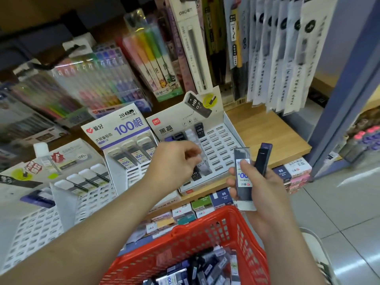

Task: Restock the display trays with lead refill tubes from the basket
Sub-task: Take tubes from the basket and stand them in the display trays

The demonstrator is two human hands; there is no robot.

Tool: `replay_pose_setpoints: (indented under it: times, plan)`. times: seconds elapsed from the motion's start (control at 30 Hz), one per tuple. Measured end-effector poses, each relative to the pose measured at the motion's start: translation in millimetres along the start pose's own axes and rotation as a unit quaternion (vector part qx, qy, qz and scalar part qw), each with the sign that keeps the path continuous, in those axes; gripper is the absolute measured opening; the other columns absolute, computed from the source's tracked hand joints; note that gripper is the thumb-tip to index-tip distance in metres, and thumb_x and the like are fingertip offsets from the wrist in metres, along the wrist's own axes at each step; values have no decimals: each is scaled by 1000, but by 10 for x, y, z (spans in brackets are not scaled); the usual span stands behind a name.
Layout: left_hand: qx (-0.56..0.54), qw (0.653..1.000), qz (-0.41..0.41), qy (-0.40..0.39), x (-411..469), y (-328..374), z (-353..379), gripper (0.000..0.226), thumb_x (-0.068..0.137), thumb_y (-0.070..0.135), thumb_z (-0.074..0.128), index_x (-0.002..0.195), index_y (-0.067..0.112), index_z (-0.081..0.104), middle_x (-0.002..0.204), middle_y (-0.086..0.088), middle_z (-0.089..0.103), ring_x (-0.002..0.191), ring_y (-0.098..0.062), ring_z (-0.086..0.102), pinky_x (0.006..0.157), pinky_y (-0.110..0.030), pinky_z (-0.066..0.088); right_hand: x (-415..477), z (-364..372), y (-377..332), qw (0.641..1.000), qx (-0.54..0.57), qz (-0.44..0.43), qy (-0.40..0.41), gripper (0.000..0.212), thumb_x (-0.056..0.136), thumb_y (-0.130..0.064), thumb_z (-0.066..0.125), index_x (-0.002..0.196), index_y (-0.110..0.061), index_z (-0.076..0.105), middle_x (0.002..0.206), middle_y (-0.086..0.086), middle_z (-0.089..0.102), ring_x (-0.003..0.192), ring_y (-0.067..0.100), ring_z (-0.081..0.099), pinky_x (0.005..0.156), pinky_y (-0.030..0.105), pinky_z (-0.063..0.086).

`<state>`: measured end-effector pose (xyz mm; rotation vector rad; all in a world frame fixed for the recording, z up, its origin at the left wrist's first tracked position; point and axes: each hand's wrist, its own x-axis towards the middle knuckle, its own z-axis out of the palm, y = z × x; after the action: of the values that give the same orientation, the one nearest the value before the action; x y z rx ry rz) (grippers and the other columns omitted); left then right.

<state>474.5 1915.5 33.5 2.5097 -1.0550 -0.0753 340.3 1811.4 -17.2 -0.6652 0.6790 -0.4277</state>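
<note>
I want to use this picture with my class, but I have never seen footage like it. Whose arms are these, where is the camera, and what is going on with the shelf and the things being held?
The single camera sits on a person's head, looking down, so both arms are theirs. The left hand reaches over a white display tray of mostly unfilled slots, fingers closed around a small tube, partly hidden. The right hand holds two lead refill tubes: a labelled one and a dark one. Below, a red basket holds more tubes. Other trays stand to the left.

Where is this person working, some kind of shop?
Most likely a stationery shop: packaged colour pens hang on the wall, lead refill display trays line the shelf, and a red basket holds more stock.
</note>
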Motion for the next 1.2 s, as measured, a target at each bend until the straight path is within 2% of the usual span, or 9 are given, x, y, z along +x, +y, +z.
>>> replay_pose_setpoints:
  times: [0.13, 0.27, 0.43, 0.6, 0.7, 0.83, 0.93, 1.0, 1.2]
  plan:
    - [15, 999, 34, 18, -18, -38, 66, 18, 85, 23, 71, 102, 20, 75, 96, 7, 72, 85, -5, 60, 84, -19, 47, 6, 5, 1, 1000, 12, 2, 3, 17, 96, -14, 60, 109, -4, 60, 78, 12, 66, 56, 17, 61, 44, 25, 49]
    - [63, 988, 124, 59, 16, -67, 148, 16, 79, 15, 73, 94, 14, 77, 85, -1, 68, 83, -25, 60, 78, -31, 48, 9, 7, -1, 999, 34, 20, 15, 7, 95, -9, 57, 101, -7, 60, 65, 10, 61, 55, 20, 58, 46, 27, 50]
    - [96, 984, 145, 39, -15, -60, 221, 8, 79, 13, 74, 87, 13, 76, 81, -3, 71, 80, -24, 63, 73, -41, 55, 1, 32, 3, 1000, 13, 19, 13, 5, 95, -11, 58, 97, -7, 62, 66, 12, 63, 57, 20, 61, 57, 31, 54]
    - [112, 980, 141, 86, -94, -25, 248, 7, 80, 13, 74, 87, 14, 77, 82, 0, 66, 80, -22, 55, 72, -30, 48, -11, 59, 44, 1000, -25, 3, 1, 10, 93, -18, 65, 100, -13, 69, 77, 7, 66, 62, 15, 59, 57, 29, 47]
    - [-41, 997, 15, 60, -279, 165, 193, 14, 92, 28, 61, 97, 23, 73, 85, 5, 65, 84, -12, 58, 77, -26, 47, 7, 79, 81, 999, -23, -20, -18, 14, 92, -19, 65, 104, -13, 69, 87, 8, 69, 75, 18, 64, 68, 34, 51]
    - [-354, 914, -190, -65, -619, 424, 216, 17, 84, 34, 70, 96, 29, 59, 72, -6, 68, 65, -14, 64, 70, -41, 56, -12, 122, 99, 999, -11, -34, -28, 17, 84, -25, 71, 96, -14, 69, 90, 12, 65, 90, 30, 62, 86, 48, 50]
    - [-408, 887, -217, -22, -749, 448, 231, 20, 83, 14, 72, 97, 23, 61, 74, -8, 71, 62, -17, 66, 65, -32, 55, -36, 139, 119, 998, -21, -36, -39, 10, 85, -20, 70, 90, -13, 64, 74, 3, 63, 65, 16, 62, 58, 28, 52]
    - [-418, 881, -221, 17, -794, 398, 186, 20, 85, 7, 68, 95, 24, 68, 75, -7, 71, 63, -16, 66, 68, -35, 57, -69, 156, 91, 998, -1, -29, -52, 6, 90, -11, 65, 89, -12, 59, 61, -2, 59, 43, 3, 53, 38, 15, 40]
    - [-445, 848, -261, 118, -908, 153, -181, 20, 81, 10, 70, 98, 19, 70, 77, -10, 68, 62, -26, 69, 61, -35, 57, -69, 165, 127, 992, -87, -29, -92, 22, 83, -15, 74, 92, -15, 53, 61, -3, 33, 46, 7, 30, 38, 18, 27]
